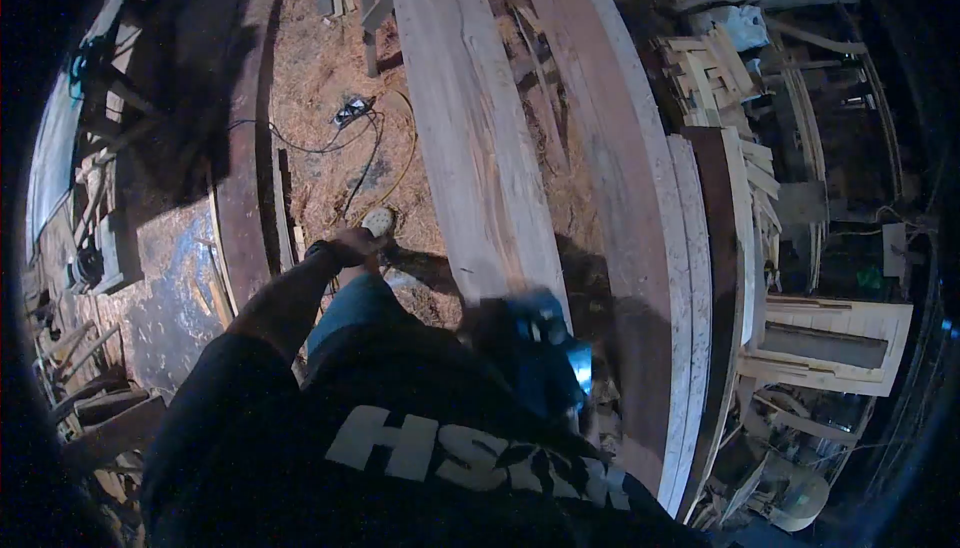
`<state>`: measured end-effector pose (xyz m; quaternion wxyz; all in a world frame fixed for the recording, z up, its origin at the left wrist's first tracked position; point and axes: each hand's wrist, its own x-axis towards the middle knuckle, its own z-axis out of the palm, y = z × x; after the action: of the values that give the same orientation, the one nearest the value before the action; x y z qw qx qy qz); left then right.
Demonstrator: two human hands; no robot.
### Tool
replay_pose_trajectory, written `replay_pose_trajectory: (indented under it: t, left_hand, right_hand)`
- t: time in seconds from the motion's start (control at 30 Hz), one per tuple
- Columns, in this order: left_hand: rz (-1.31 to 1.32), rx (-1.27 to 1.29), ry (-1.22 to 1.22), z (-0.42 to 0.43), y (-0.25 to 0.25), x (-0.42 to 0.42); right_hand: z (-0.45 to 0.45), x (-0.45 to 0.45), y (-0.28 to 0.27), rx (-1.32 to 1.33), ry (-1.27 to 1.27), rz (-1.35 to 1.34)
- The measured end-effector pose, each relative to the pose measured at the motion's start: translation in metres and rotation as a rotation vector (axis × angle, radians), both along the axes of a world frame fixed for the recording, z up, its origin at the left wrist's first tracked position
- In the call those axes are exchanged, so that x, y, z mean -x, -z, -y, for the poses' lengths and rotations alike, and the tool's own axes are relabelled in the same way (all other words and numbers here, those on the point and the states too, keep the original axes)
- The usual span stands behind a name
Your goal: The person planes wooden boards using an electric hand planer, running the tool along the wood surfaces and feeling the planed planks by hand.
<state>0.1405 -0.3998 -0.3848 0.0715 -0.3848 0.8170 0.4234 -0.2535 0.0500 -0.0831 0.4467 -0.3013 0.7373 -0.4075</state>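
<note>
My left hand (352, 247) is beside my blue-trousered knee (352, 310), small and dim in the picture. I cannot tell whether its fingers are curled or flat. Just beyond it is a pale, rounded, speckled thing (378, 220), perhaps a shoe toe. A black cable (368, 170) and a yellow cable (412, 138) run across the floor toward this hand. On the near end of a long wooden plank (465, 118) is a blue power tool (545, 373), which looks like an electric planer, blurred by motion. My right hand (492, 333) appears dark and smeared against it, fingers indistinct.
A second long board (610, 148) lies to the right, with pale planks (690, 248) beside it. Wood shavings (320, 78) cover the floor, where a power socket or plug (352, 111) lies. A dark beam (245, 168) is at left. A wooden frame (830, 343) and offcuts (710, 73) stand at right.
</note>
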Motion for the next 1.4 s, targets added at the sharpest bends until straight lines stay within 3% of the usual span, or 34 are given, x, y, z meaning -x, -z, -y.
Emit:
replay_pose_trajectory:
  t: [0.07, 0.1, 0.17, 0.23, 0.3, 0.33, 0.4, 0.43, 0.53, 0.57, 0.73, 0.77, 0.87, 0.97, 1.07, 1.1, 1.2, 1.23, 1.3, 1.37, 1.4]
  left_hand:
    - [0.027, -0.017, -0.035, -0.007, 0.010, 0.003]
    - [0.088, -0.088, -0.072, -0.005, -0.027, 0.012]
    - [0.097, -0.134, -0.055, 0.001, -0.035, 0.009]
    - [-0.001, -0.093, 0.060, 0.007, 0.029, -0.022]
    - [0.223, -0.250, -0.121, 0.014, -0.034, -0.024]
    - [0.335, -0.330, -0.212, 0.015, -0.064, -0.023]
    - [0.345, -0.277, -0.269, 0.012, -0.066, -0.034]
    - [0.352, -0.251, -0.301, 0.010, -0.065, -0.043]
    - [0.214, 0.138, 0.168, 0.002, 0.002, -0.082]
    - [0.217, 0.117, 0.177, -0.001, 0.001, -0.082]
    - [0.238, 0.045, 0.202, -0.004, -0.022, -0.070]
    - [0.272, -0.076, 0.021, -0.001, -0.074, -0.049]
    - [0.243, -0.057, 0.072, 0.002, -0.066, -0.047]
    - [0.014, 0.074, 0.045, -0.003, -0.005, -0.068]
    - [0.098, -0.182, -0.233, -0.002, -0.004, -0.070]
    - [0.059, -0.022, -0.068, 0.001, -0.021, -0.070]
    - [-0.084, 0.303, 0.114, -0.004, 0.003, -0.100]
    - [-0.004, 0.008, -0.041, -0.004, -0.015, -0.102]
    - [-0.109, -0.026, -0.225, -0.032, 0.017, -0.130]
    - [0.005, -0.442, -0.634, -0.048, -0.006, -0.136]
    - [0.002, -0.458, -0.645, -0.064, 0.010, -0.148]
  right_hand:
    - [-0.068, 0.018, 0.046, 0.046, -0.029, -0.120]
    - [-0.087, 0.024, 0.066, 0.058, -0.052, -0.201]
    - [-0.098, 0.037, 0.097, 0.063, -0.088, -0.323]
    - [0.049, -0.012, -0.002, 0.082, 0.039, -0.119]
    - [0.127, 0.006, -0.007, -0.024, -0.032, 0.106]
    - [0.162, -0.009, 0.007, 0.103, 0.081, 0.097]
    - [0.234, -0.016, -0.002, 0.123, 0.061, 0.066]
    - [0.273, -0.017, -0.026, 0.018, -0.073, 0.047]
    - [0.356, -0.025, -0.032, 0.034, -0.162, -0.089]
    - [0.384, -0.027, -0.040, 0.037, -0.193, -0.121]
    - [0.471, -0.032, -0.029, 0.119, -0.236, -0.221]
    - [0.484, -0.036, -0.033, 0.114, -0.203, -0.201]
    - [0.524, -0.047, -0.043, 0.088, -0.140, -0.150]
    - [0.564, -0.048, -0.042, 0.084, -0.136, -0.131]
    - [0.600, -0.051, -0.043, 0.141, -0.146, -0.115]
    - [0.614, -0.050, -0.043, 0.153, -0.162, -0.109]
    - [0.667, -0.044, -0.029, 0.163, -0.176, -0.139]
    - [0.685, -0.044, -0.029, 0.182, -0.182, -0.170]
    - [0.724, -0.044, -0.032, 0.214, -0.205, -0.189]
    - [0.763, -0.050, -0.040, 0.240, -0.234, -0.157]
    - [0.778, -0.051, -0.047, 0.268, -0.293, -0.083]
